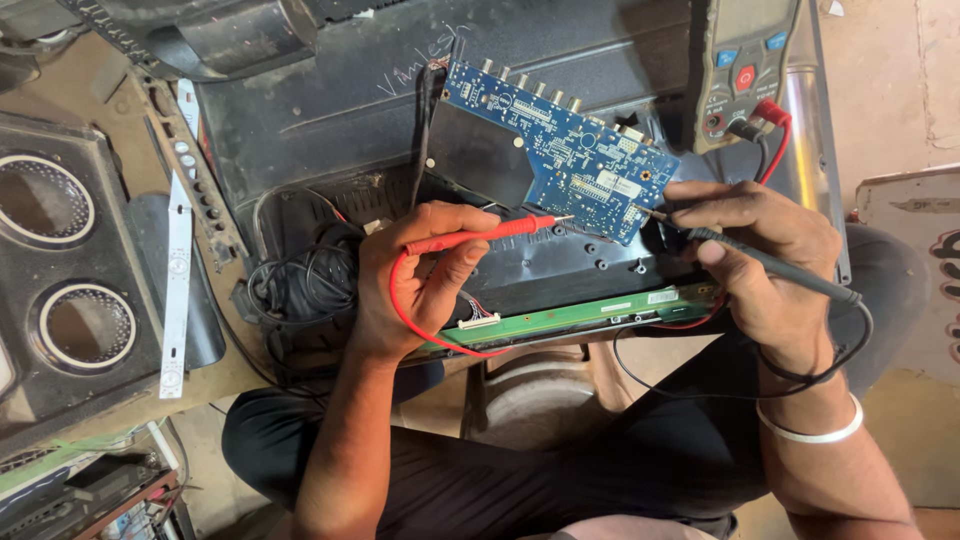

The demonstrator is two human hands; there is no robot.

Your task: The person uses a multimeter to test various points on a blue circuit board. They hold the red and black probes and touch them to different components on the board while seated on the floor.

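Red probe lies crosswise, tip pointing right.

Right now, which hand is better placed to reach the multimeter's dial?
Probably the right hand: the multimeter lies just above it. The left hand, holding the red probe, is farther off.

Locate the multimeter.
In the head view, the multimeter lies at top right, just beyond the blue circuit board, above the right hand.
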